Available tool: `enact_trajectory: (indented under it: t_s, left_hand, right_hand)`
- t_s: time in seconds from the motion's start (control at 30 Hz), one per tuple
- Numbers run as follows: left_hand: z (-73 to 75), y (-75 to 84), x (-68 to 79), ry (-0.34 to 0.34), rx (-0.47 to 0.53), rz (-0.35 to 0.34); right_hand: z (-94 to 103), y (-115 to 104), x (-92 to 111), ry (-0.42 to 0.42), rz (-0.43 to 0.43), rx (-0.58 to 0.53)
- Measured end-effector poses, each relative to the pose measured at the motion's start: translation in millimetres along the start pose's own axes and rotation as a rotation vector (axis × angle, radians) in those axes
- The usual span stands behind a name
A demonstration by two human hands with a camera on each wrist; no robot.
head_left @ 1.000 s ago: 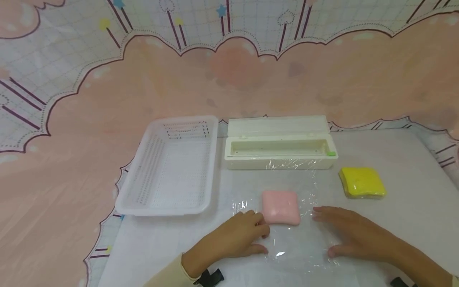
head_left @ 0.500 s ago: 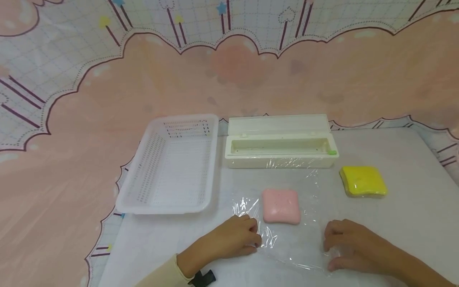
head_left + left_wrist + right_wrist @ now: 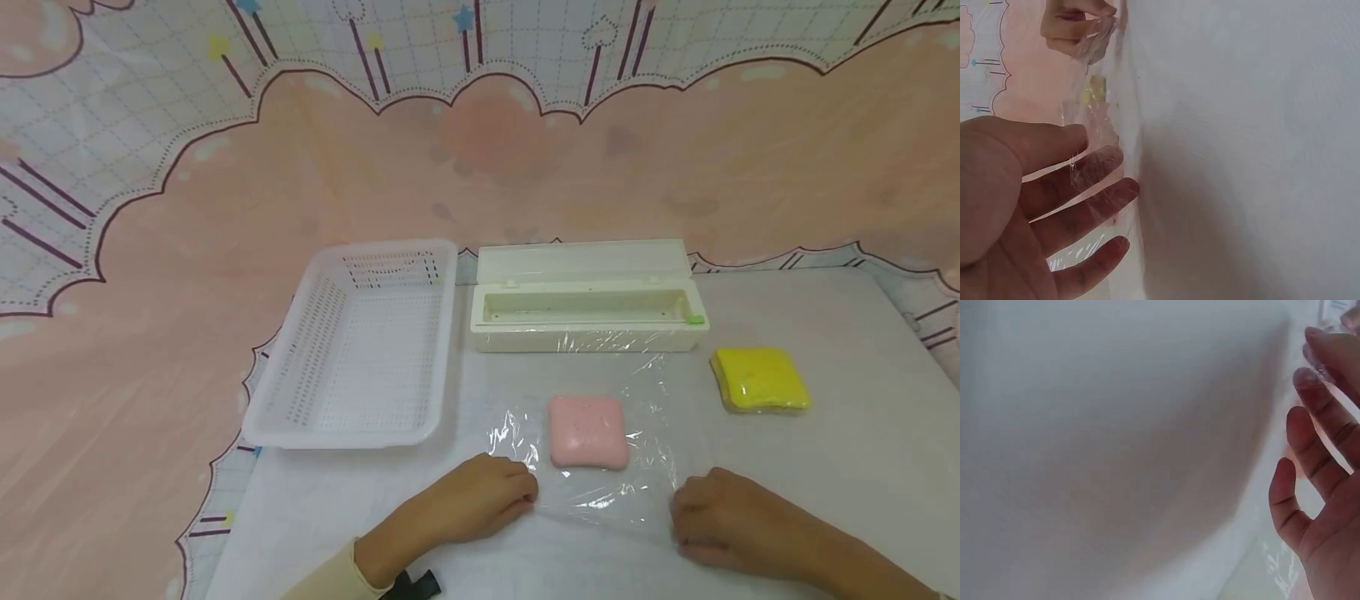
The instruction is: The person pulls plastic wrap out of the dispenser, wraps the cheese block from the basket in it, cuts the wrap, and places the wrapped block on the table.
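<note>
A clear sheet of cling film (image 3: 592,504) stretches from the front of the cream dispenser box (image 3: 517,342) toward me. On it rests a pink rounded-square block (image 3: 588,432), like a bar of soap. My left hand (image 3: 480,498) pinches the near left part of the film; its wrist view shows the film between the thumb (image 3: 1063,142) and fingers. At the near right corner my right hand (image 3: 738,523) also pinches the film, its fingertips (image 3: 1310,381) bent toward the thumb. Both hands stand nearer to me than the pink block.
A yellow block (image 3: 761,379) with a shiny film around it lies to the right. The white perforated basket (image 3: 431,421) stands on the left. The dispenser's lid (image 3: 581,262) is raised, and a green slider (image 3: 695,320) sits at its right end. White cloth (image 3: 847,492) covers the table.
Both hands have moved nearer to me and slightly apart. The right fingers, spread before, have curled onto the film, and its near edge has lifted taut. The pink block has stayed put.
</note>
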State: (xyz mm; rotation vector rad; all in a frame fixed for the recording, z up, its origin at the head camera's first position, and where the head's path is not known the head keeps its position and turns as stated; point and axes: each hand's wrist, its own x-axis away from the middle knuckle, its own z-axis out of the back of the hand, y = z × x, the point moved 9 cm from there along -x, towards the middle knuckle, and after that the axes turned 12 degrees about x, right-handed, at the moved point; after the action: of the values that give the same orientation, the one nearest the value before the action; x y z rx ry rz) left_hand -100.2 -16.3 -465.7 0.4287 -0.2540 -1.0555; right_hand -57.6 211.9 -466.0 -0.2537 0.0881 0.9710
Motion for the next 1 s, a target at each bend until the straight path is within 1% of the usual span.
enact_trajectory:
  t_s: [0.07, 0.13, 0.2, 0.37, 0.4, 0.57, 0.63, 0.77, 0.9, 1.0]
  left_hand:
    - [4.3, 0.6, 1.0, 0.015, 0.012, 0.01]
    - [10.5, 0.4, 0.6, 0.039, 0.02, 0.025]
    - [18.7, -0.9, -0.5, 0.078, 0.019, 0.047]
    - [37.7, -10.5, -6.5, 0.174, 0.058, 0.143]
    - [39.7, -13.4, -8.1, 0.186, 0.067, 0.167]
    - [44.7, -29.8, -16.3, 0.232, 0.13, 0.281]
    - [45.9, -35.7, -19.3, 0.256, 0.157, 0.314]
    - [46.6, -44.4, -26.1, 0.288, 0.161, 0.351]
    - [40.3, -53.5, -32.7, 0.275, 0.127, 0.4]
    - [33.9, -60.3, -36.2, 0.248, 0.113, 0.454]
  right_hand:
    - [6.9, 5.2, -1.2, 0.007, -0.04, -0.002]
    - [14.1, 13.1, -2.0, 0.0, -0.109, -0.005]
    - [21.0, 21.7, -2.7, -0.017, -0.192, -0.01]
    - [35.3, 39.3, -9.6, -0.045, -0.36, 0.012]
    - [37.3, 42.6, -12.2, -0.047, -0.386, 0.016]
    - [46.1, 57.8, -24.8, 0.003, -0.498, 0.044]
    - [45.7, 65.6, -28.7, 0.003, -0.545, 0.045]
    - [35.2, 81.9, -32.6, -0.058, -0.632, 0.018]
    - [18.4, 93.4, -33.1, -0.139, -0.675, -0.018]
    - [7.3, 99.3, -32.7, -0.186, -0.688, -0.077]
